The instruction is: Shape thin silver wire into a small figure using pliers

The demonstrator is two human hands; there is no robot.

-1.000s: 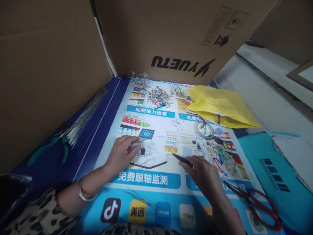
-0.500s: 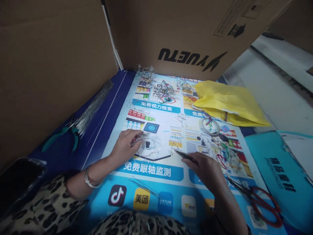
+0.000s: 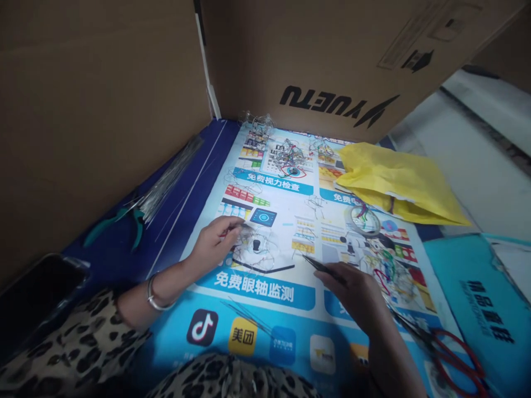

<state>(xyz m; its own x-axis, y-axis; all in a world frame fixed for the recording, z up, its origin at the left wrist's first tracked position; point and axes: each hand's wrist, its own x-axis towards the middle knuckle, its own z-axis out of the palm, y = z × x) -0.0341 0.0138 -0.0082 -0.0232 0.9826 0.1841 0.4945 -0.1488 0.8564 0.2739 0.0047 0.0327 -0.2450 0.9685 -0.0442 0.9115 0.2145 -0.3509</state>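
My left hand (image 3: 218,240) is closed in a pinch at the left side of a bent thin-wire piece (image 3: 259,251). Its fine loops spread over the printed poster (image 3: 269,229) and are hard to separate from the picture beneath. In my right hand (image 3: 352,282) is a pair of dark tweezers (image 3: 323,268), pointing left with the tips near the wire's right side. I cannot tell whether the tips touch any wire. Several loose straight wires (image 3: 249,318) lie on the poster nearer to me.
Cardboard panels (image 3: 340,55) stand behind and to the left. Teal-handled pliers (image 3: 136,226) and a wire bundle (image 3: 172,177) lie left. On the right are a tape roll (image 3: 375,224), a yellow bag (image 3: 406,177), red-handled scissors (image 3: 452,359) and wire tangles (image 3: 290,155).
The view has turned slightly, so the surroundings appear farther right. Both hands keep nearly the same pose, the left pinching the wire piece and the right holding the tweezers.
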